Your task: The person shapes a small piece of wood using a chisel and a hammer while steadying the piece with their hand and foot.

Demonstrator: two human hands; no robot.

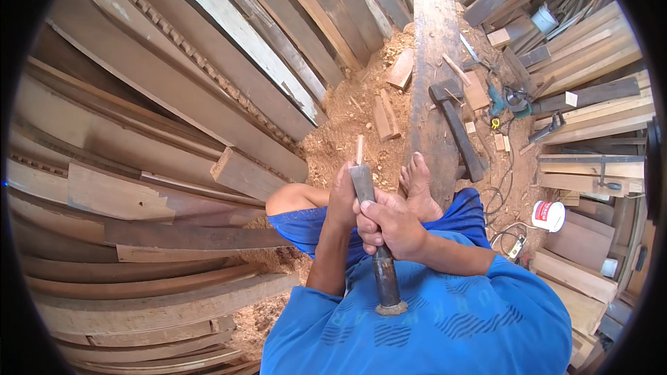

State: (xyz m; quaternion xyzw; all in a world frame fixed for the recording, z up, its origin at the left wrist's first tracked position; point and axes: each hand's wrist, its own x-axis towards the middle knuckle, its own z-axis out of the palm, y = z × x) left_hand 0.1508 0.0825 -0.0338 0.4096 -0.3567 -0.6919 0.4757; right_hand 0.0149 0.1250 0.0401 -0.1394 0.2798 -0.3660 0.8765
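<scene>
In front of my chest I hold a chisel with a dark handle and a broad grey blade pointing away from me. My right hand is closed around it where blade and handle meet. The flared butt of the handle rests against my blue shirt. Beside the blade, my left hand is closed on a thin wooden stick, whose pale tip stands up past the chisel's edge. The lower part of the stick and some left fingers are hidden behind the blade and right hand.
A long worn beam runs ahead, with an adze-like tool on it. Shavings cover the floor. Stacked boards line the left. To the right lie a power tool, a handsaw and a white bucket.
</scene>
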